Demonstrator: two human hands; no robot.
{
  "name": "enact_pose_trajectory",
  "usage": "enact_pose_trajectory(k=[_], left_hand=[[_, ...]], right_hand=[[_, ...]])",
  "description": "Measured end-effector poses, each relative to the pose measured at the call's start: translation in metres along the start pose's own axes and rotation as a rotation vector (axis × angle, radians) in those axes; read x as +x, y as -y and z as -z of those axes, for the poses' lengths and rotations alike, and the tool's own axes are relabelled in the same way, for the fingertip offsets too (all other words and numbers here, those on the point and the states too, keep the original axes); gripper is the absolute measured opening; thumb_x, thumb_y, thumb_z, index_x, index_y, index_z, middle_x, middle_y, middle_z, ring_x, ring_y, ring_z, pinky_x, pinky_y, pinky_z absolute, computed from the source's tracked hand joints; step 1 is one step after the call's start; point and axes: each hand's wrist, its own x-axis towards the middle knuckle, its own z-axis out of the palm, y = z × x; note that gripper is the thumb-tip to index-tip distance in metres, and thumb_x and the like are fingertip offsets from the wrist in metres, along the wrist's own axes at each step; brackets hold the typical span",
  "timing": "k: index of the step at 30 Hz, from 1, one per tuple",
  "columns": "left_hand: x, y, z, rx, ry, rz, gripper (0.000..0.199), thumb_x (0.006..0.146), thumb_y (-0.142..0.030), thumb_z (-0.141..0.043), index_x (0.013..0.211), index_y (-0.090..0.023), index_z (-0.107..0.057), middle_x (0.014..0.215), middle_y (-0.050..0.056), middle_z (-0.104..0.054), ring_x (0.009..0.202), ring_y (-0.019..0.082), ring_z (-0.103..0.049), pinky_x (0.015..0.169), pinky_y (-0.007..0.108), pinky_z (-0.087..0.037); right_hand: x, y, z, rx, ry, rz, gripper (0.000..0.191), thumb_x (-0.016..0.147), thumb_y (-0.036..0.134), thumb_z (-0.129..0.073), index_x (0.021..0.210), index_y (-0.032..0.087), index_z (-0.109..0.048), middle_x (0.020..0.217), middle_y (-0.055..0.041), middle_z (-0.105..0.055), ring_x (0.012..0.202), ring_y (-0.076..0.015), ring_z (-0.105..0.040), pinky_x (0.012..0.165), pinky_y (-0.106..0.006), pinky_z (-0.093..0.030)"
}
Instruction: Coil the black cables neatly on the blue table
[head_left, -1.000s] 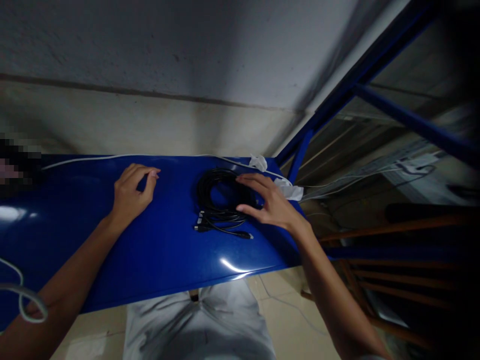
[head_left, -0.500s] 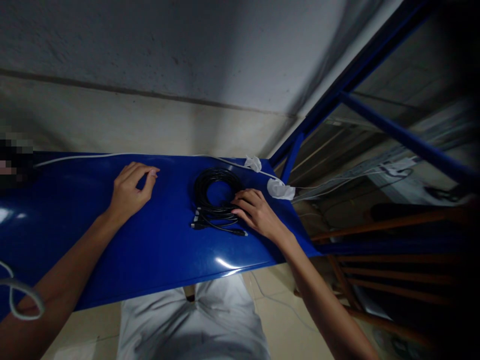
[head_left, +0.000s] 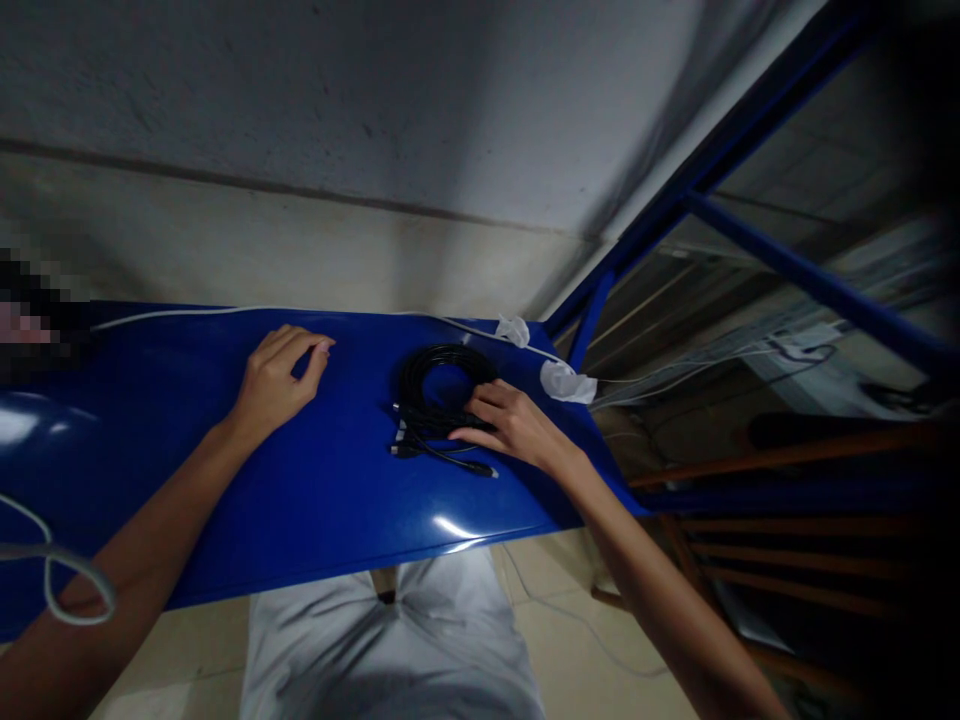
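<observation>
In the head view, a black cable coil is seen lying on the blue counter, in front of the person and towards the right-hand end. Its plug ends are gathered along the near side, and one separate plug is pointed rightward.

The chief change is found at the right hand: a second ago it was held open above the coil's right side, whereas now it is lowered onto the near right part, with strands taken between thumb and curled fingers (how firmly cannot be told). The coil itself is left lying in nearly the same place, so contact is made, but no lift is seen.

No such change is shown by the left hand. It is kept well apart from the coil, thumb and forefinger tips pressed together in a ring, with nothing visible between them; whether the counter is touched cannot be told.

Behind the coil, a white cable is run along the counter's far edge, past crumpled white pieces.
</observation>
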Motion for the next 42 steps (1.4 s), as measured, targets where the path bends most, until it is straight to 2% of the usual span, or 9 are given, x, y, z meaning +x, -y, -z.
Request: enact_pose_trajectory(k=[4,11,17,24,27,33,35,38,42], left_hand=[[-0.001,0.0,-0.001,-0.007,0.01,-0.019,0.019,0.106,-0.029,-0.059,0.106,-0.024,-0.077,0.1,0.008,-0.08,0.092,0.026,-0.073,0.093,0.044,-0.055],[-0.001,0.0,-0.002,0.023,0.037,-0.03,0.022,0.108,-0.03,-0.056,0.108,-0.023,-0.078,0.1,0.008,-0.081,0.093,0.026,-0.074,0.093,0.045,-0.055],[0.0,-0.002,0.0,0.025,0.043,-0.027,0.022,0.108,-0.029,-0.056,0.107,-0.023,-0.078,0.1,0.008,-0.081,0.091,0.026,-0.074,0.091,0.046,-0.054],[0.001,-0.004,0.0,0.018,0.058,-0.052,0.022,0.107,-0.027,-0.056,0.105,-0.022,-0.077,0.098,0.008,-0.081,0.09,0.026,-0.073,0.089,0.045,-0.054],[0.001,-0.002,0.0,0.012,0.071,-0.036,0.022,0.107,-0.028,-0.057,0.104,-0.022,-0.078,0.098,0.008,-0.081,0.091,0.026,-0.073,0.09,0.045,-0.054],[0.0,-0.003,0.0,-0.006,0.071,-0.016,0.022,0.108,-0.03,-0.057,0.105,-0.022,-0.078,0.099,0.009,-0.08,0.094,0.026,-0.073,0.093,0.046,-0.055],[0.0,-0.007,0.0,-0.049,0.045,0.024,0.024,0.109,-0.033,-0.056,0.108,-0.022,-0.077,0.103,0.01,-0.08,0.098,0.026,-0.074,0.096,0.045,-0.055],[0.002,-0.013,-0.001,-0.178,-0.011,0.166,0.032,0.111,-0.045,-0.057,0.122,-0.021,-0.075,0.113,0.01,-0.08,0.106,0.025,-0.075,0.102,0.043,-0.056],[0.01,-0.015,-0.002,-0.58,0.024,0.455,0.061,0.107,-0.07,-0.051,0.138,-0.02,-0.068,0.136,0.016,-0.075,0.12,0.03,-0.075,0.099,0.044,-0.061]], right_hand=[[0.003,0.003,-0.008,-0.111,-0.03,0.046,0.034,0.112,0.045,-0.062,0.093,0.018,-0.065,0.086,-0.0048,-0.066,0.072,-0.0187,-0.06,0.069,-0.034,-0.047],[0.008,0.0,-0.016,-0.198,-0.129,0.054,0.034,0.113,0.041,-0.062,0.086,0.021,-0.059,0.08,-0.0017,-0.063,0.062,-0.0148,-0.056,0.058,-0.032,-0.039],[0.01,-0.002,-0.009,-0.144,-0.155,0.0,0.033,0.113,0.04,-0.062,0.085,0.022,-0.058,0.079,-0.0015,-0.063,0.064,-0.0149,-0.056,0.059,-0.032,-0.04],[0.009,-0.001,-0.002,-0.243,-0.179,0.081,0.029,0.112,0.035,-0.062,0.087,0.021,-0.059,0.084,-0.0052,-0.064,0.072,-0.0186,-0.057,0.066,-0.034,-0.043],[0.008,-0.004,0.003,-0.224,-0.212,0.059,0.026,0.111,0.034,-0.064,0.089,0.021,-0.059,0.084,-0.0052,-0.064,0.073,-0.0196,-0.057,0.067,-0.034,-0.042],[0.018,-0.001,0.027,-0.224,-0.28,0.064,0.028,0.109,0.036,-0.067,0.086,0.023,-0.057,0.081,-0.0036,-0.062,0.069,-0.0194,-0.053,0.065,-0.036,-0.04],[0.028,0.005,0.038,-0.25,-0.286,0.079,0.03,0.11,0.04,-0.066,0.085,0.024,-0.058,0.08,-0.0037,-0.061,0.067,-0.0193,-0.051,0.064,-0.037,-0.039],[0.049,0.019,0.047,-0.26,-0.32,0.162,0.032,0.11,0.044,-0.065,0.086,0.024,-0.06,0.08,-0.0038,-0.06,0.068,-0.0189,-0.051,0.064,-0.038,-0.038],[0.086,0.042,0.039,-0.275,-0.341,0.333,0.034,0.11,0.049,-0.065,0.088,0.023,-0.064,0.08,-0.0037,-0.058,0.073,-0.0197,-0.055,0.066,-0.038,-0.039]])
